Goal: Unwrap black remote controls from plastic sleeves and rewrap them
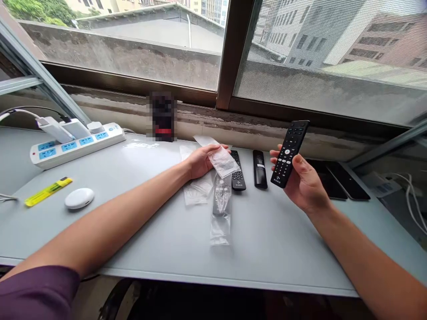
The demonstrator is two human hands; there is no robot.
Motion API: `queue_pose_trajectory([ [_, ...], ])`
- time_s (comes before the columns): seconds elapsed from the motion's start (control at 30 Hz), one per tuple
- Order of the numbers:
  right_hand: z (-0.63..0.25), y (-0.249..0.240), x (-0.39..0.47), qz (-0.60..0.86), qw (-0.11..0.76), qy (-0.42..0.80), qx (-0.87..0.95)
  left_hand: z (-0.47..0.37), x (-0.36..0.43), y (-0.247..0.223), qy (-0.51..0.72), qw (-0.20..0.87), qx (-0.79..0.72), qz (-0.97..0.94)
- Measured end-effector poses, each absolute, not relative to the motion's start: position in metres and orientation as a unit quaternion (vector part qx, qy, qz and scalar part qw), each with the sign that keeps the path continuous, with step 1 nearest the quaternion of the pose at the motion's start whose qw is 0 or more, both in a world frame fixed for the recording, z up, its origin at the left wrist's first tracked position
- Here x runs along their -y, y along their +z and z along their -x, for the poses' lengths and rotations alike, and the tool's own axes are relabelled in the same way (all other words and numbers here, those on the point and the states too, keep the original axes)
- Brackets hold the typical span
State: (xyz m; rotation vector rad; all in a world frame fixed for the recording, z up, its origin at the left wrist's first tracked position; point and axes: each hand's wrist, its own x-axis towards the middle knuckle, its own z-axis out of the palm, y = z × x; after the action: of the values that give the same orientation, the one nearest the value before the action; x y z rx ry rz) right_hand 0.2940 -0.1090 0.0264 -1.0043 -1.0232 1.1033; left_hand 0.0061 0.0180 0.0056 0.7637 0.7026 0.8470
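Note:
My left hand (204,161) is closed on a clear plastic bag (223,161) above the middle of the table. Under it lie more flat clear bags (196,198) and a bagged remote (222,200). A black remote (238,178) sits face up just right of the held bag, and another black remote (259,169) lies beside it, seemingly face down. Raised at the right, my right hand (300,180) grips a black remote (289,153), buttons toward me and tilted, thumb on its right edge.
A white power strip (80,144) with plugs stands at the left, near a yellow packet (48,192) and a white round case (79,198). Two dark flat devices (347,180) lie at the right. The window frame (227,58) rises behind the table (150,249).

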Motion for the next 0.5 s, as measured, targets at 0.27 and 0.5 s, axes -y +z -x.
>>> queue_pose_trajectory([
  [0.27, -0.286, 0.020, 0.109, 0.446, 0.666, 0.348, 0.487, -0.006, -0.017, 0.009, 0.393, 0.787, -0.333, -0.341],
  [0.5, -0.292, 0.016, 0.110, 0.487, 0.596, 0.118, 0.628, -0.004, -0.019, 0.010, 0.392, 0.792, -0.332, -0.331],
])
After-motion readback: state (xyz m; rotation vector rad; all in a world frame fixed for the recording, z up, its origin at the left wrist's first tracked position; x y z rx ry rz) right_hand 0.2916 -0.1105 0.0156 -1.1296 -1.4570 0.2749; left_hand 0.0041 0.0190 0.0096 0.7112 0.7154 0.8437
